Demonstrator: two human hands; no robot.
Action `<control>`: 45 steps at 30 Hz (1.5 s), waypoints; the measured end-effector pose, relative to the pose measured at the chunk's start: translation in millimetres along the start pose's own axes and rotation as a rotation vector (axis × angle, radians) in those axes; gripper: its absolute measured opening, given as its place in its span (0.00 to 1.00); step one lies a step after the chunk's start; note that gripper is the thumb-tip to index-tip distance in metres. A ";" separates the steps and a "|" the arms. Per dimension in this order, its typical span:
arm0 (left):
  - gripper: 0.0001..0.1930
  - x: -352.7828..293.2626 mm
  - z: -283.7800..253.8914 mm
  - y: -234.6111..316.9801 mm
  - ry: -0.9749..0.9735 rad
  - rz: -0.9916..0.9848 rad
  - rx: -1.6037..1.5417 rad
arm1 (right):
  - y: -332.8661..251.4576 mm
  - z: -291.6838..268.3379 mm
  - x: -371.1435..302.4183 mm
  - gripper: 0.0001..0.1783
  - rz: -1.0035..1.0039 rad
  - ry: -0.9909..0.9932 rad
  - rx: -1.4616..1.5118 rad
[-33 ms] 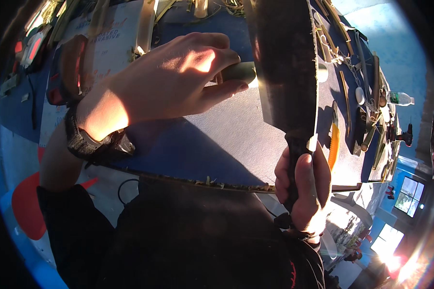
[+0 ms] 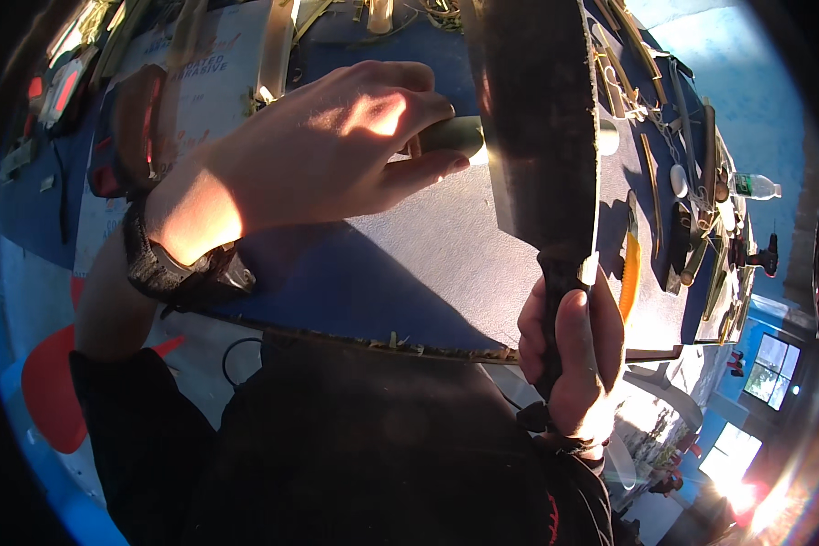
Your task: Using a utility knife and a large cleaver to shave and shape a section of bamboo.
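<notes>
My left hand [image 2: 373,136], with a dark watch on its wrist, is closed around a short greenish bamboo tube [image 2: 455,138] lying crosswise on the table. My right hand [image 2: 573,350] grips the black straight handle of a hand saw [image 2: 541,118]. Its wide dark blade points away from me, past the upper edge of the view, and passes over the tube. A pale end of a tube shows on the blade's right side; the part between is hidden. Whether the blade touches the tube I cannot tell.
A yellow-handled knife [image 2: 630,273] lies right of the saw. Bamboo strips [image 2: 710,155], string and a plastic bottle [image 2: 757,187] are at the right. A red and black tool [image 2: 109,173] sits by my left wrist. The blue table's near edge [image 2: 382,348] runs before my body.
</notes>
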State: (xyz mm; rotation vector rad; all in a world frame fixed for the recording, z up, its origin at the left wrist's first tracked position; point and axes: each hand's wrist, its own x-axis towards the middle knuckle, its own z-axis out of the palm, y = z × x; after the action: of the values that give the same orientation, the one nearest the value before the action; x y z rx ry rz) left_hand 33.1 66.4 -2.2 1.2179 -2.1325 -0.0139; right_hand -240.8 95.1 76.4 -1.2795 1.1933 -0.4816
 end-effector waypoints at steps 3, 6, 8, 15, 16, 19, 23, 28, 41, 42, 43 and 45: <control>0.17 -3.7 4.1 -3.2 -0.040 -0.028 -0.019 | -5.2 2.0 -3.5 0.21 0.038 -0.007 0.030; 0.17 -6.0 4.8 -4.2 0.010 0.032 0.043 | -6.7 4.5 -4.3 0.21 0.052 0.003 0.032; 0.18 -6.4 4.4 -4.3 0.020 0.056 0.065 | -6.3 6.2 -4.1 0.21 0.042 -0.005 0.041; 0.18 -4.9 4.1 -6.2 -0.064 0.026 0.043 | -5.9 10.2 -6.1 0.20 0.034 0.017 0.010; 0.18 -5.2 3.9 -6.6 -0.052 0.017 0.006 | -5.6 10.0 -6.6 0.20 0.027 0.021 0.007; 0.18 -5.1 3.7 -8.1 -0.063 0.010 -0.029 | 1.1 12.8 -4.2 0.26 0.002 0.111 -0.066; 0.18 -2.9 4.2 -9.3 -0.080 0.024 -0.012 | 5.9 11.0 -2.7 0.26 -0.032 0.094 -0.043; 0.19 2.3 1.2 -6.3 -0.090 -0.025 -0.116 | 3.7 12.0 -4.6 0.25 -0.027 0.123 -0.045; 0.18 14.0 -8.1 12.6 -0.355 -0.157 0.109 | -1.2 7.5 -3.2 0.26 0.056 0.071 0.026; 0.18 16.0 -9.2 14.6 -0.377 -0.147 0.163 | -0.8 7.0 -2.1 0.27 0.061 0.059 0.027; 0.18 18.0 -10.5 16.2 -0.415 -0.144 0.209 | -0.5 6.4 -0.9 0.27 0.065 0.045 0.027; 0.17 23.1 -14.8 14.1 -0.424 -0.073 0.236 | -0.4 4.3 1.0 0.28 0.058 -0.030 0.023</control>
State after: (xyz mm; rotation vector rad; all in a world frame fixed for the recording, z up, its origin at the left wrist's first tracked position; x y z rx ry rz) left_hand 22.8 61.2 26.4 1.5402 -2.5056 -0.0580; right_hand -236.6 96.1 75.7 -1.2247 1.1935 -0.4316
